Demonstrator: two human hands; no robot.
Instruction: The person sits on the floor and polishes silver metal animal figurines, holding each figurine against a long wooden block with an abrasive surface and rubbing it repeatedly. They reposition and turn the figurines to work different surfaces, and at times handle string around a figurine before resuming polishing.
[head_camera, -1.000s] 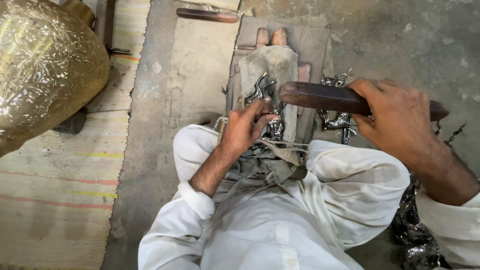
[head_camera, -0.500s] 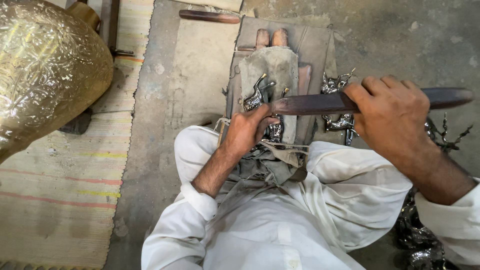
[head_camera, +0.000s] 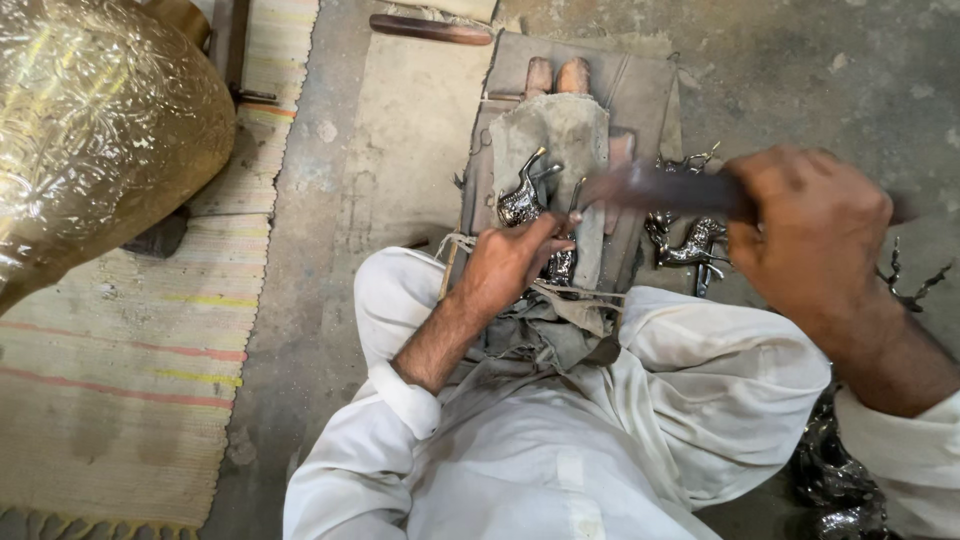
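I sit cross-legged in white clothes. My left hand (head_camera: 515, 262) pins a small shiny metal animal figure (head_camera: 524, 197) against a grey cloth-covered block (head_camera: 560, 135) between my knees. My right hand (head_camera: 810, 235) grips the handle of a long dark file (head_camera: 650, 190), which is blurred with motion and lies across just right of the figure.
A large engraved brass vessel (head_camera: 95, 130) stands at the upper left on a striped mat (head_camera: 120, 380). More metal deer figures (head_camera: 685, 245) lie right of the block, others (head_camera: 835, 480) by my right hip. A dark rod (head_camera: 430, 30) lies on the concrete floor at the top.
My right hand has drawn the file to the right and slightly down, then back toward the figure. The left hand stays on the figure.
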